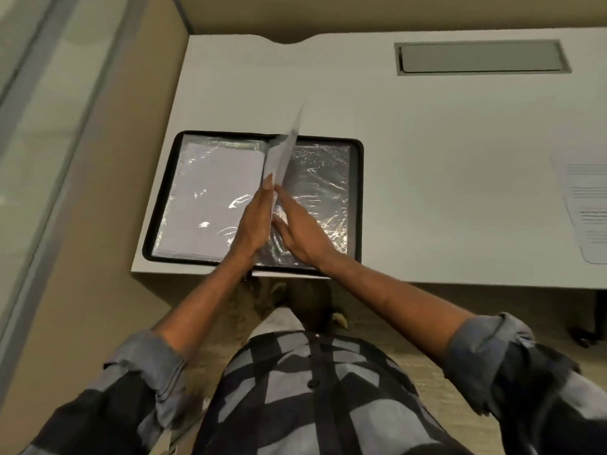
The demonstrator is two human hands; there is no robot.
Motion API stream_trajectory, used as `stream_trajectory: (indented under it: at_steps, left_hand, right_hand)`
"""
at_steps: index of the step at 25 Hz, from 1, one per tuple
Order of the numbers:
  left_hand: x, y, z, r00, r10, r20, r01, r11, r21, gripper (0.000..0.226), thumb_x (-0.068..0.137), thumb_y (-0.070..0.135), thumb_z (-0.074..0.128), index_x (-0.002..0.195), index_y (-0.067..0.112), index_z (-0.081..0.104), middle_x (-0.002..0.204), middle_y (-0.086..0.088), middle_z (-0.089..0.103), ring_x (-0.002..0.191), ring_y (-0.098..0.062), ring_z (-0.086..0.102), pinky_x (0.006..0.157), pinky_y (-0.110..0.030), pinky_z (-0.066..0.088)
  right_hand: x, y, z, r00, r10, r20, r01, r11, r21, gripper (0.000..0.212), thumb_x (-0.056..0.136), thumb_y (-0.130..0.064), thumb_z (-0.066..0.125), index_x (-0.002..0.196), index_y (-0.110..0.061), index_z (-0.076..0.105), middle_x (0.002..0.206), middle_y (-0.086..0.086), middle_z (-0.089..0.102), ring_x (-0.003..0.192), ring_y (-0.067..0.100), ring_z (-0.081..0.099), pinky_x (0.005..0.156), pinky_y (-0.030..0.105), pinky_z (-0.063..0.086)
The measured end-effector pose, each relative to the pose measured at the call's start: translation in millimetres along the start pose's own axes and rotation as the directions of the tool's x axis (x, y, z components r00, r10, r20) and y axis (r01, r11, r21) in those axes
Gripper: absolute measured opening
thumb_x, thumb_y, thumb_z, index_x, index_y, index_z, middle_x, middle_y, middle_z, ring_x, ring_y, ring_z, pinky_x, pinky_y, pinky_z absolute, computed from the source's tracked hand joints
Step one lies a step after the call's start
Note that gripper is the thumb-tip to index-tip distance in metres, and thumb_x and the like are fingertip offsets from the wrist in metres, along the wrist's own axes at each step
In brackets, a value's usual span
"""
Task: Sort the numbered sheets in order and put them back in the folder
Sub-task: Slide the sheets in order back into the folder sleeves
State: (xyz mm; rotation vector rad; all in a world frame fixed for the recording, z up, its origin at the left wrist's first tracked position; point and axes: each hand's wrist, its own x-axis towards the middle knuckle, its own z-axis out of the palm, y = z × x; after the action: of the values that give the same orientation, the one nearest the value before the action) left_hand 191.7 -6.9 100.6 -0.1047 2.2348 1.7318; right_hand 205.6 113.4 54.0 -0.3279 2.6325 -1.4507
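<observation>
Head view: a black-edged folder (355, 198) is laid open on the white tabletop (427, 142), near its front left corner. A white page is enclosed in the clear left sleeve (210, 192); the right sleeve (322, 178) is crinkled, with a dark backing. One printed sheet (281, 156) is held on edge over the spine, leaning slightly right, its top blurred. It is pressed between the left hand (253, 221) and the right hand (302, 231), whose fingers are kept straight and flat against its two faces (palms facing each other). Further loose sheets (588, 208) are lying at the tabletop's right edge, well apart from the folder. A grey recessed cover (481, 57) is set into the far side.
</observation>
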Motion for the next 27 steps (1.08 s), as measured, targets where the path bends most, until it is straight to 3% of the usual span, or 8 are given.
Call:
stream_trajectory:
  at_steps: [4, 8, 12, 14, 16, 19, 21, 27]
  left_hand:
    - [-0.5, 19.1, -64.6, 0.992, 0.127, 0.022, -0.128, 0.969, 0.212, 0.068, 0.102, 0.026, 0.063, 0.159, 0.035, 0.027, 0.16, 0.009, 0.04, 0.141, -0.003, 0.038, 0.113, -0.027, 0.037]
    - [5.7, -2.9, -131.6, 0.947, 0.316, -0.059, -0.232, 0.797, 0.557, 0.08, 0.097, -0.007, 0.057, 0.162, 0.025, 0.024, 0.165, 0.004, 0.031, 0.151, -0.011, 0.031, 0.123, -0.032, 0.03]
    - [6.9, -47.7, -173.7, 0.905, 0.421, -0.065, -0.282, 0.707, 0.649, 0.057, 0.095, -0.006, 0.061, 0.149, 0.009, 0.049, 0.165, -0.001, 0.032, 0.147, -0.015, 0.038, 0.116, -0.009, 0.026]
    - [11.2, -73.1, -185.9, 0.914, 0.399, -0.075, -0.249, 0.696, 0.673, 0.051, 0.096, 0.001, 0.065, 0.145, 0.006, 0.054, 0.167, -0.003, 0.027, 0.152, -0.019, 0.03, 0.123, -0.031, 0.031]
    - [16.1, -94.9, -189.5, 0.923, 0.379, -0.06, -0.181, 0.567, 0.804, 0.051, 0.096, 0.022, 0.068, 0.144, 0.012, 0.055, 0.17, -0.004, 0.019, 0.158, -0.023, 0.012, 0.127, -0.055, 0.013]
    - [17.0, -121.9, -186.5, 0.962, 0.274, 0.01, -0.161, 0.535, 0.829, 0.046, 0.099, 0.04, 0.063, 0.142, 0.025, 0.058, 0.166, -0.001, 0.029, 0.158, -0.018, 0.009, 0.123, -0.063, -0.006]
    - [17.0, -139.1, -180.6, 0.973, 0.208, 0.102, -0.208, 0.59, 0.78, 0.046, 0.103, 0.044, 0.055, 0.146, 0.027, 0.055, 0.165, 0.002, 0.033, 0.156, -0.011, 0.008, 0.124, -0.061, -0.005]
    - [21.0, -172.5, -163.3, 0.955, 0.044, 0.294, -0.278, 0.485, 0.829, 0.064, 0.108, 0.049, 0.032, 0.164, 0.022, 0.014, 0.171, -0.001, -0.009, 0.156, -0.019, -0.015, 0.125, -0.057, -0.006]
  right_hand:
    - [11.5, -24.9, 30.2, 0.995, -0.098, 0.033, 0.099, 0.995, -0.033, 0.069, 0.106, -0.039, 0.047, 0.162, -0.011, 0.017, 0.168, 0.011, 0.023, 0.151, 0.027, 0.031, 0.123, 0.036, 0.027]
    - [32.3, -20.1, 66.1, 0.997, -0.03, 0.07, 0.038, 0.993, -0.112, 0.072, 0.108, -0.044, 0.041, 0.163, -0.014, 0.006, 0.172, 0.006, 0.004, 0.157, 0.02, 0.009, 0.127, 0.03, 0.009]
    - [44.2, -3.6, 101.6, 0.972, 0.205, 0.113, -0.175, 0.958, -0.227, 0.073, 0.109, -0.046, 0.036, 0.163, -0.01, 0.003, 0.171, 0.009, -0.004, 0.158, 0.023, -0.001, 0.129, 0.04, 0.007]
    - [47.2, 1.6, 116.5, 0.957, 0.225, 0.184, -0.141, 0.914, -0.381, 0.071, 0.109, -0.044, 0.037, 0.163, -0.009, 0.007, 0.171, 0.011, -0.001, 0.158, 0.028, 0.002, 0.129, 0.043, 0.01]
    - [45.5, 4.8, 129.9, 0.935, 0.243, 0.257, -0.082, 0.856, -0.51, 0.071, 0.108, -0.044, 0.04, 0.163, -0.011, 0.009, 0.171, 0.012, -0.001, 0.158, 0.03, 0.002, 0.128, 0.048, 0.013]
    - [41.0, 2.0, 145.1, 0.91, 0.303, 0.284, -0.094, 0.816, -0.57, 0.072, 0.108, -0.045, 0.039, 0.163, -0.013, 0.006, 0.171, 0.01, -0.007, 0.158, 0.029, -0.006, 0.128, 0.05, 0.009]
    - [42.8, -4.4, 146.9, 0.918, 0.321, 0.235, -0.146, 0.821, -0.552, 0.069, 0.109, -0.048, 0.033, 0.163, -0.012, 0.009, 0.171, 0.009, -0.003, 0.158, 0.028, -0.003, 0.128, 0.048, 0.009]
    - [28.3, -8.8, 126.9, 0.915, 0.401, 0.044, -0.32, 0.787, -0.528, 0.069, 0.108, -0.05, 0.031, 0.163, -0.012, 0.009, 0.171, 0.01, 0.004, 0.158, 0.028, 0.002, 0.127, 0.048, 0.011]
